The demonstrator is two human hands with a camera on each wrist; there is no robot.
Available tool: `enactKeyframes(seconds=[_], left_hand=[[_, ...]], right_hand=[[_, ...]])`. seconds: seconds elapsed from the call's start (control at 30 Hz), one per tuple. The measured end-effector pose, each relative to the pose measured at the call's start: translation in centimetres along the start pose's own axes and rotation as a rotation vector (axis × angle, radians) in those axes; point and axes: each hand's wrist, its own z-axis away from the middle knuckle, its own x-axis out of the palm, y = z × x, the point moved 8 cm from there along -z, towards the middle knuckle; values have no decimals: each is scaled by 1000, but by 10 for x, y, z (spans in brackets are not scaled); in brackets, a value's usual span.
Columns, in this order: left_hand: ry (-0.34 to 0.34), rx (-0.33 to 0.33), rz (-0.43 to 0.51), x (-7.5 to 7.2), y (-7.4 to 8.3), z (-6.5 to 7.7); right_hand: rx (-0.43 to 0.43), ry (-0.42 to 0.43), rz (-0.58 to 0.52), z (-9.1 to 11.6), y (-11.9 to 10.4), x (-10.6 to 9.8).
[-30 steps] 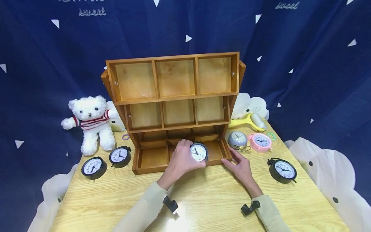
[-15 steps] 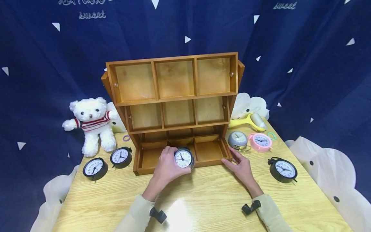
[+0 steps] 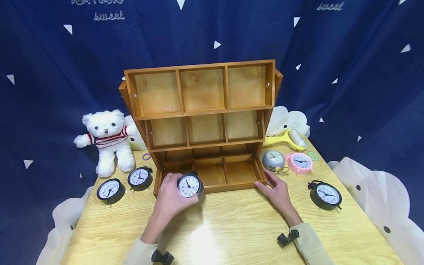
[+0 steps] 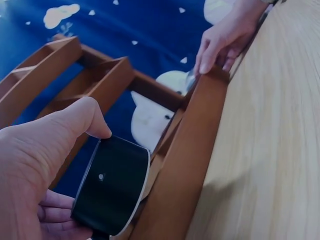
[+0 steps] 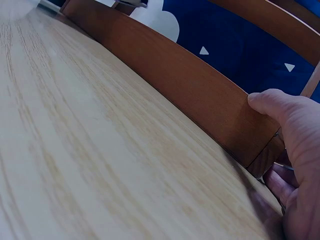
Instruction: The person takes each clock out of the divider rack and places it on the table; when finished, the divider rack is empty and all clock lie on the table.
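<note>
A black round alarm clock [image 3: 189, 186] with a white dial is held in my left hand [image 3: 170, 198], thumb on one side and fingers on the other. It hangs over the front board of the left part of the bottom tier, dial facing up toward me. The left wrist view shows its dark casing [image 4: 112, 187] close over that board. The three-tier wooden shelf [image 3: 216, 188] has three compartments per tier. My right hand [image 3: 276, 189] grips its front right corner, with the thumb [image 5: 270, 102] on the front board and the fingers round the side.
On the left lie two black alarm clocks [image 3: 110, 190] and a white teddy bear [image 3: 110, 141]. On the right are a grey clock [image 3: 274, 159], a pink clock [image 3: 299, 163], another black clock [image 3: 325, 195] and a yellow-handled roller [image 3: 286, 140]. A blue curtain hangs behind.
My left hand has carried the black alarm clock leftward along the bottom tier, from the right of the middle compartment to the left one. My right hand has stayed on the corner.
</note>
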Motion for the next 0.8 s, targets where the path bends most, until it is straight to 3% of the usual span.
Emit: enactKeyframes(seconds=[0.3, 0.7, 0.8], left_hand=[[51, -60, -73, -45, -34, 23], [130, -191, -136, -98, -80, 57], [128, -231, -140, -106, -91, 65]], right_hand=[[1, 10, 23, 0, -1, -2], [-2, 4, 27, -1, -3, -1], [0, -9, 36, 2, -20, 0]])
